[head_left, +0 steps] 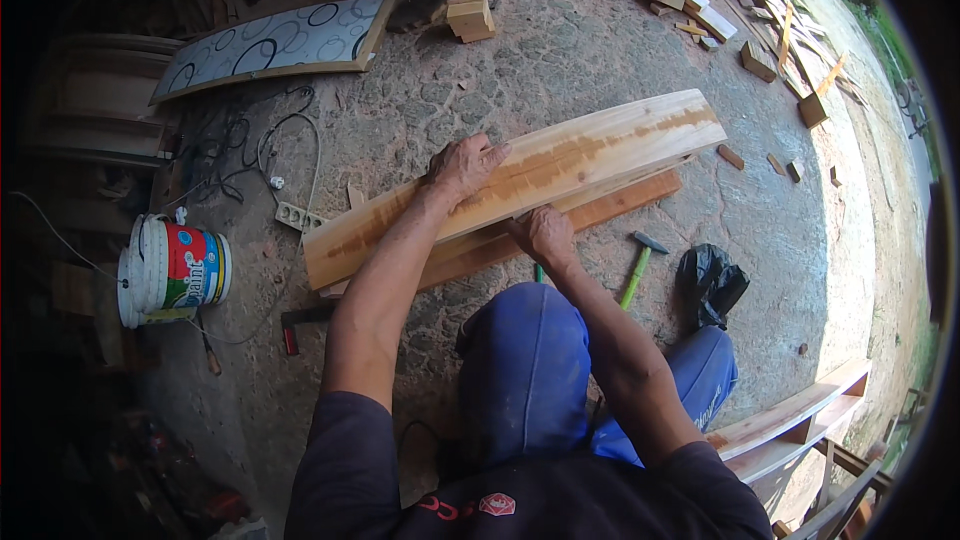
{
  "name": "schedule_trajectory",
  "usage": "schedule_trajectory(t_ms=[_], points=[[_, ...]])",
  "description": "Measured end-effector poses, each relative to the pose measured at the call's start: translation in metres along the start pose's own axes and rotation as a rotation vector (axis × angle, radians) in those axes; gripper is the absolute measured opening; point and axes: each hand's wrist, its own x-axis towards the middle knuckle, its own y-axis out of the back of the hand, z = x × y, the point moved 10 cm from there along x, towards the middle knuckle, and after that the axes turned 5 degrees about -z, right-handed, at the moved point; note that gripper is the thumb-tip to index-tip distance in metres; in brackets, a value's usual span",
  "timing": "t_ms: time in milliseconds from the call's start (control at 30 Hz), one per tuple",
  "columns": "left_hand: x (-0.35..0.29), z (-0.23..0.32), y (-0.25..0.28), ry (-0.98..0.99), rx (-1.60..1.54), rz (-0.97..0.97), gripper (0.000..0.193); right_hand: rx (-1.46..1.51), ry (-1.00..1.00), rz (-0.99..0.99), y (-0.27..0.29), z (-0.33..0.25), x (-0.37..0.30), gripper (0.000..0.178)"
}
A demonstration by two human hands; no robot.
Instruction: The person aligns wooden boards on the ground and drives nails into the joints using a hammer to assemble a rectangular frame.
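Pale plank (600, 147) looks stacked, fixing TBC: your L hand (465, 167) spread atop, R hand (545, 236) curled, 5 o'clock edge, grip unclear.

Lettering noted at three places. 9 o'clock: white plastic bucket (142, 270), label (196, 265) in red, green and blue; large white letters run up it, finer print too small to read. 4 o'clock: blue trousers (528, 360), one lower leg carries small pale script (709, 405), only partly legible. 6 o'clock: dark shirt (560, 500), red characters (440, 509) beside a red badge (497, 505); badge marking unreadable.
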Motion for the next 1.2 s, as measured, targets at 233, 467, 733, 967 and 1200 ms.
schedule_trajectory(t_ms=[233,467,733,967,1200], points=[[-0.004,0.006,0.000,0.005,-0.092,-0.027,0.053,0.006,-0.014,0.027,0.000,0.006,0.003,0.050],[0.007,0.000,-0.005,-0.071,-0.123,-0.035,0.051,-0.006,0.078,0.056,0.001,0.002,0.006,0.047],[0.004,-0.004,-0.004,-0.072,-0.187,-0.021,0.050,-0.011,0.104,0.029,-0.006,-0.001,0.007,0.042],[0.000,-0.007,0.002,0.023,-0.076,0.013,0.052,0.884,0.208,-0.084,0.007,0.039,0.008,0.055],[0.001,0.004,0.003,-0.021,-0.156,0.020,0.052,1.677,-0.086,0.004,0.038,0.061,-0.008,0.037]])
